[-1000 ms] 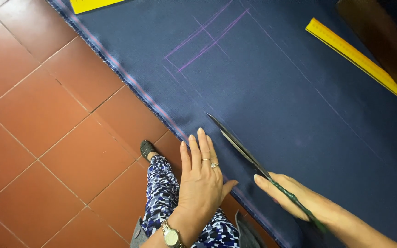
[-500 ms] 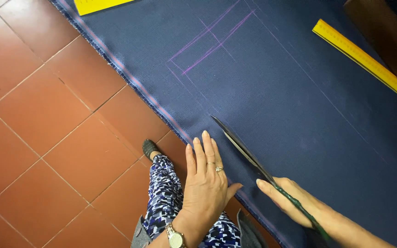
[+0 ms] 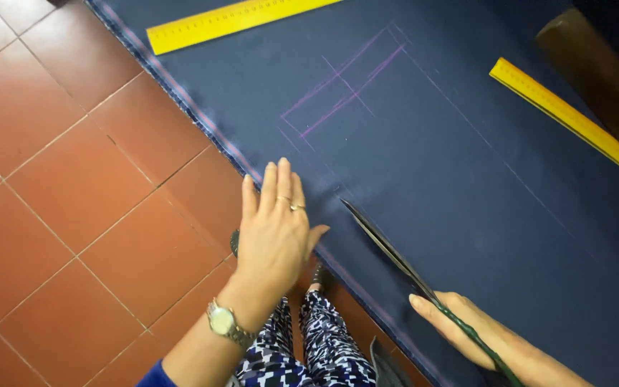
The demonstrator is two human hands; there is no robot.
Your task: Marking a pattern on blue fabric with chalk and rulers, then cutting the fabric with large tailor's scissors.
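The left hand [image 3: 275,236] lies flat, palm down, fingers [image 3: 283,185] extended and close together, holding nothing. The fingertips rest on the dark navy fabric [image 3: 424,179] just inside its striped edge [image 3: 202,118]; the palm and wrist extend back over that edge, above the red tile floor [image 3: 73,201]. A ring sits on one finger and a wristwatch [image 3: 223,322] on the wrist.

The right hand [image 3: 492,340] is wrapped around the dark handle of a pair of long scissors [image 3: 388,251]. Its fingers are closed on the handle, index finger stretched forward along it. The blades project ahead of these fingers, diagonally up and to the left, with the tip lying on the fabric just to the right of the left thumb, near it but not touching. Whether the blades are parted cannot be told.

The fabric is spread flat ahead of both sets of fingers. Pale chalk lines [image 3: 345,89] form a narrow rectangle and long straight strokes well beyond the left fingertips. A yellow ruler [image 3: 238,18] lies on the fabric far ahead of the left fingers, near the striped edge. A second yellow ruler [image 3: 574,122] lies well ahead of the right fingers, beside a dark brown object [image 3: 596,72] at the upper right.

Below the left forearm, patterned blue-and-white trousers [image 3: 309,351] are visible over the floor.
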